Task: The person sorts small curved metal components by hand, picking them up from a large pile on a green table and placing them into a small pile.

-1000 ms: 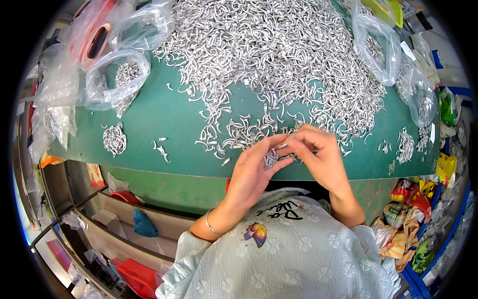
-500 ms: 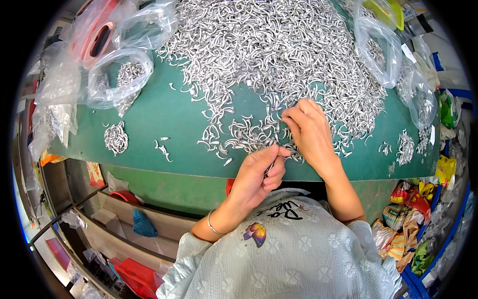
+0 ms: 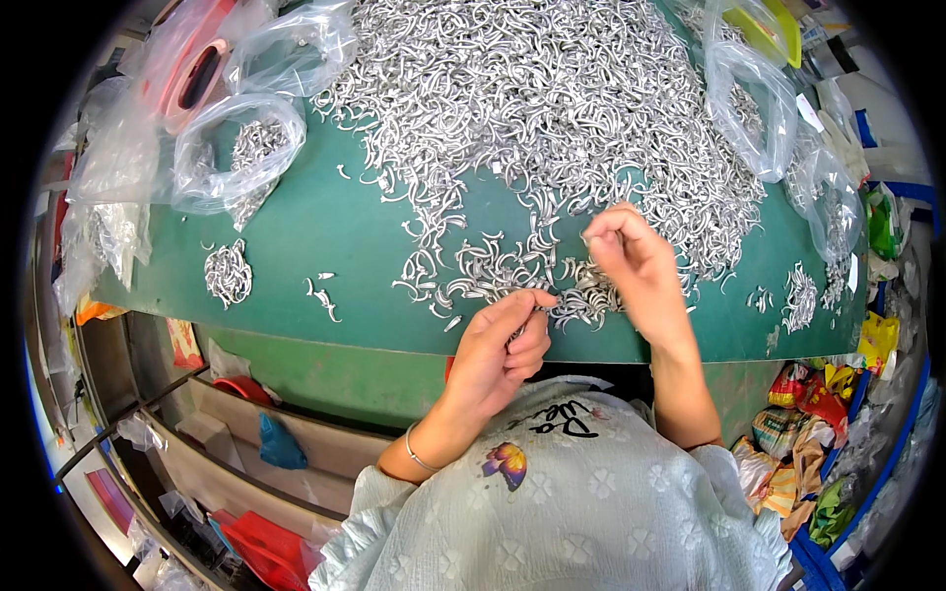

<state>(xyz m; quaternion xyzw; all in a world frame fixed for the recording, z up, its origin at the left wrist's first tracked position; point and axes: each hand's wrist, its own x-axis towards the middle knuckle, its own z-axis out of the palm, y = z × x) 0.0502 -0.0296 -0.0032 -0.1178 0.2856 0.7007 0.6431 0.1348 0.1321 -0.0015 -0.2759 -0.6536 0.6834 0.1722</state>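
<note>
A large heap of small curved silver metal pieces (image 3: 532, 89) covers the far middle of the green table (image 3: 384, 315). A smaller loose cluster of the same pieces (image 3: 488, 266) lies nearer, just beyond my hands. My left hand (image 3: 505, 343) is closed near the table's front edge, thumb and forefinger pinched; a bit of silver shows among its curled fingers. My right hand (image 3: 639, 264) is raised over the right side of the cluster. Its fingers are bent in to the thumb, and whether a piece sits between the tips is hidden.
Little sorted piles lie at the left (image 3: 229, 274) and the right (image 3: 799, 297). Open clear plastic bags with silver pieces stand at the left (image 3: 187, 192) and the right (image 3: 778, 148). A red-and-pink container (image 3: 187, 74) is at the far left. Colourful packets (image 3: 788, 433) lie below at right.
My right hand has drawn back from the cluster, turned, and moved a little right and nearer. My left hand has shifted slightly left, leaving a gap between the hands.
</note>
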